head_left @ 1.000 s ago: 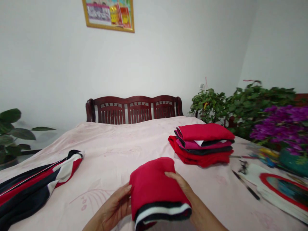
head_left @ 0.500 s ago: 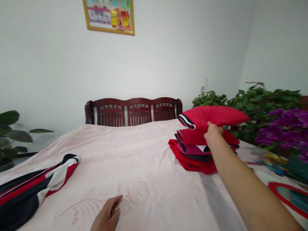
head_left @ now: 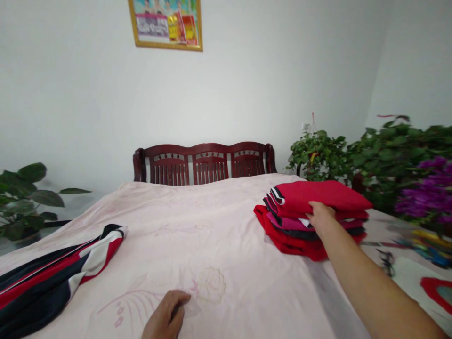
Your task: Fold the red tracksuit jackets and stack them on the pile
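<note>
A folded red garment (head_left: pixel 318 193) with a black-and-white striped edge lies on top of a stack of folded clothes (head_left: pixel 300 246) in red, magenta and dark grey. My right hand (head_left: pixel 322 214) grips the front edge of this top garment, some of its fingers hidden by the cloth. Low in the middle, my left hand (head_left: pixel 165 313) hovers over or rests on the pale pink sheet (head_left: pixel 226 226); its fingers are loosely bent, thumb apart, holding nothing. At the left lies a navy, red and white garment (head_left: pixel 67 273), away from both hands.
Behind the sheet stands a dark red wooden bench back (head_left: pixel 205 162). Leafy plants (head_left: pixel 318 153) and purple flowers (head_left: pixel 427 193) crowd the right side, near a red-rimmed item (head_left: pixel 436 292). Another potted plant (head_left: pixel 28 197) is at the left. A framed picture (head_left: pixel 167 26) hangs above.
My right hand has lowered the red garment from just above the stack onto it. The whole view has shifted slightly, and my left hand stays near the same spot on the sheet.
</note>
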### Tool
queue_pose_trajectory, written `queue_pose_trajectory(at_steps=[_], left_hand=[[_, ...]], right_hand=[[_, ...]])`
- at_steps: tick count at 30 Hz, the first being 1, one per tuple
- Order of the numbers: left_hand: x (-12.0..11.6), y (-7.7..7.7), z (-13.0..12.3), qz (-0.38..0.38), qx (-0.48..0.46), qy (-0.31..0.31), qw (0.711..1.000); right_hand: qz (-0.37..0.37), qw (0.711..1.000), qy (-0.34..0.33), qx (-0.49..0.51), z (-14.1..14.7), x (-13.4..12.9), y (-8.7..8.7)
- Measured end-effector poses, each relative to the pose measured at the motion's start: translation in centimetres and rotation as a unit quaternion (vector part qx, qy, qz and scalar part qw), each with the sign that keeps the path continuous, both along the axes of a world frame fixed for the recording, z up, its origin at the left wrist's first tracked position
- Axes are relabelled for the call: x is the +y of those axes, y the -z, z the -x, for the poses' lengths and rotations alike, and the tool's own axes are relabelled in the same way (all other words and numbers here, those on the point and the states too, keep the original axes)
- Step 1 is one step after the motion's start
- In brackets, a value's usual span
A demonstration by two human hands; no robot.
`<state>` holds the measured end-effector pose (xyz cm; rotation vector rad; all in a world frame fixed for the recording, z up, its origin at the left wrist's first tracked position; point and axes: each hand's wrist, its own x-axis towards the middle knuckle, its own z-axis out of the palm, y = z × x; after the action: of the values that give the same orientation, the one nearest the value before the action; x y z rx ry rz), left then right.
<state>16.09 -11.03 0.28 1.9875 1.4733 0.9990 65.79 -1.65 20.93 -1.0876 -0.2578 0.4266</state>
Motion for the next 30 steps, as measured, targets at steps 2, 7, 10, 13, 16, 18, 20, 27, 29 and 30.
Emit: queue_pose_trajectory(at_steps=[2, 7, 10, 13, 16, 18, 20, 27, 29, 30], left_hand=[[-0.2, -0.2, -0.2, -0.007, 0.003, 0.001, 1.000], [-1.0, -1.4, -0.9, -0.020, 0.047, -0.005, 0.999], [-1.6, -2.3, -1.4, -0.020, 0.095, -0.008, 0.995], [-2.3, -3.0, -2.0, -0.029, 0.160, 0.001, 0.987], [-3.1, -3.4, -2.5, -0.035, 0.227, 0.013, 0.973], [-3.8, -3.4, -2.3, -0.032, 0.263, 0.029, 0.964], [-4.4, -3.3, -1.3, -0.027, 0.289, 0.054, 0.955], [-5.8, -2.5, 7.4, 0.000, 0.351, -0.052, 0.935], [-6.0, -2.1, 9.9, 0.008, 0.364, -0.115, 0.924], [-6.0, -1.9, 10.7, 0.008, 0.369, -0.140, 0.919]], right_hand=[[0.007, 0.999, 0.018, 0.030, 0.8, -0.7, 0.6], [0.010, 0.999, -0.013, 0.032, 6.5, -3.7, 5.7], [0.058, 0.991, -0.120, 0.015, 12.1, -5.7, 11.3], [0.155, 0.958, -0.225, -0.087, 17.3, -6.9, 16.5], [0.218, 0.896, -0.281, -0.267, 20.7, -7.6, 19.4], [0.249, 0.830, -0.268, -0.421, 21.8, -8.3, 20.1], [0.265, 0.750, -0.237, -0.558, 22.4, -9.1, 20.1], [0.309, 0.609, -0.194, -0.704, 23.2, -10.7, 19.3], [0.315, 0.598, -0.189, -0.712, 23.3, -10.6, 19.2], [0.318, 0.595, -0.187, -0.714, 23.3, -10.5, 19.2]])
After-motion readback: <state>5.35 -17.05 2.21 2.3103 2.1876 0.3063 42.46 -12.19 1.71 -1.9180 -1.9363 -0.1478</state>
